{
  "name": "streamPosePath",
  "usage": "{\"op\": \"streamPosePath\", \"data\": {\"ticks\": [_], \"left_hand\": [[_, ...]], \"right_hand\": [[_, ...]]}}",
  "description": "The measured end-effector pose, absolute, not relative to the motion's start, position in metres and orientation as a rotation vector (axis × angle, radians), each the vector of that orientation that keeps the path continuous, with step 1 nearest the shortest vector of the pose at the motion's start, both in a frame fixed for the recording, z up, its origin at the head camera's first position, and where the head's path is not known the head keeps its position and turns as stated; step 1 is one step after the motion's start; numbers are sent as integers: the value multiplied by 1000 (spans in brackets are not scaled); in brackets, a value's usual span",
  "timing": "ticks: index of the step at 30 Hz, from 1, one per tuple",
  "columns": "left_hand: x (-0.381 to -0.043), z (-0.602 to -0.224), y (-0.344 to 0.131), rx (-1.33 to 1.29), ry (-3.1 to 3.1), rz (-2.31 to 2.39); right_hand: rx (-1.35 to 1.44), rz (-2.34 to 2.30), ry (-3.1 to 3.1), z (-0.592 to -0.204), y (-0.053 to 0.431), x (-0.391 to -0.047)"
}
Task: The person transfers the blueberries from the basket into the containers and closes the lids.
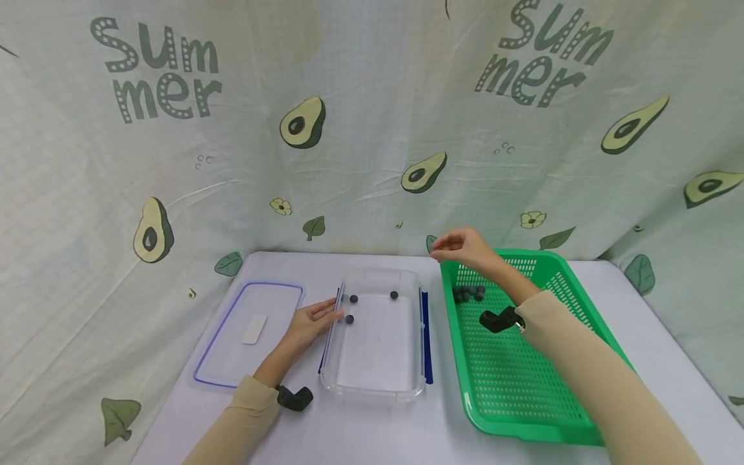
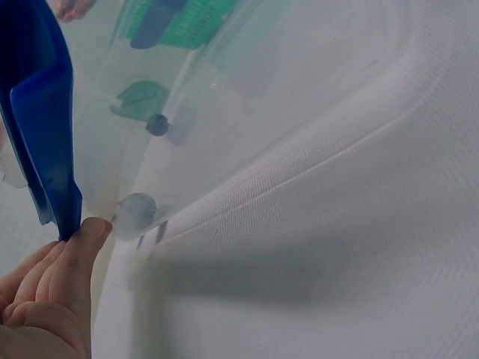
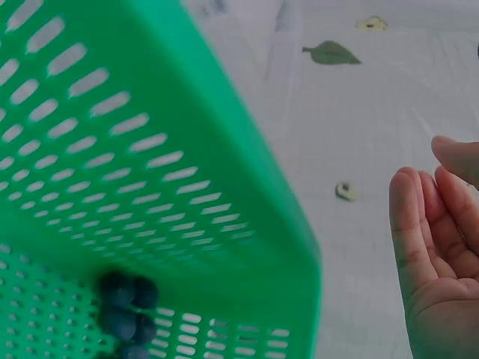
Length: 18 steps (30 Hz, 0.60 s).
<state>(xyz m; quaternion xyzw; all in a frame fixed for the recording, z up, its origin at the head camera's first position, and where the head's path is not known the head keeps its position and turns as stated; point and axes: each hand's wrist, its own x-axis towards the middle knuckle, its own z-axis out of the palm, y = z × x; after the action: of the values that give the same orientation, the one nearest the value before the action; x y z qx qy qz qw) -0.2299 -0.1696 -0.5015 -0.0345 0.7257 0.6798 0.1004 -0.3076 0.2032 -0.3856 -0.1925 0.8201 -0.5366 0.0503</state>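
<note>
Clear box (image 1: 380, 349) holds three dark berries (image 1: 394, 295).

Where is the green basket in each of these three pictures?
Head: the green basket is low in the picture, right of centre.
Left wrist: the green basket shows only in part, at the top, left of centre.
Right wrist: the green basket fills much of the left side.
Shared landmark: the right hand, also near the top left corner in left wrist and at the right edge in right wrist.
</note>
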Motion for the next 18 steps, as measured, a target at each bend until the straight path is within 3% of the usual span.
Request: {"op": "streamPosePath", "data": {"ticks": [18], "left_hand": [[-230,-501,-170,-76,2162,1966]], "right_hand": [[-453,-1586,2512,-401,255,-294]]}}
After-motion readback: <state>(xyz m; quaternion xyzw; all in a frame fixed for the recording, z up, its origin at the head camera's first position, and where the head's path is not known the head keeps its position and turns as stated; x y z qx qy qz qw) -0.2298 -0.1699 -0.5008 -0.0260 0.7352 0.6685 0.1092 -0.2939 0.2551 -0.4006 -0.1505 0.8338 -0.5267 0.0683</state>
